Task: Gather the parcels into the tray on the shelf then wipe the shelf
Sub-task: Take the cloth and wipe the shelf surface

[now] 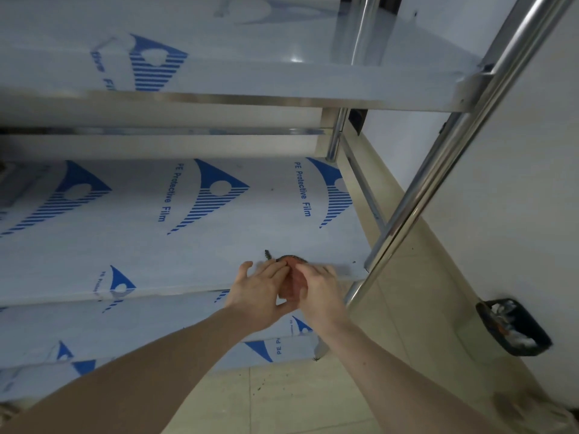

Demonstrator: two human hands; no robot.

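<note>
1. The shelf (pixel 194 245), a steel surface covered in pale film printed with blue triangular marks and the words "PE Protective Film", was seen from above, with another film-covered shelf level (pixel 219 57) over it.
2. No parcels or tray could be made out in the view.
3. Both hands were brought together at the front edge of the shelf, near its right corner.
4. The left hand (pixel 260 289) was held with fingers mostly straight and the thumb spread, its fingers laid against a small pinkish-brown object (pixel 293 285) between the two hands.
5. The right hand (pixel 319 286) was curled around that same object from the other side; what the object was could not be told.
6. A small dark speckled item (pixel 288 258) lay on the shelf just beyond the fingertips, touching or nearly touching them.
7. A shiny metal upright post (pixel 438 170) was seen at the right of the shelf.
8. A black bin (pixel 513 327) holding crumpled white material stood on the tiled floor (pixel 313 402) by the white wall.
</note>
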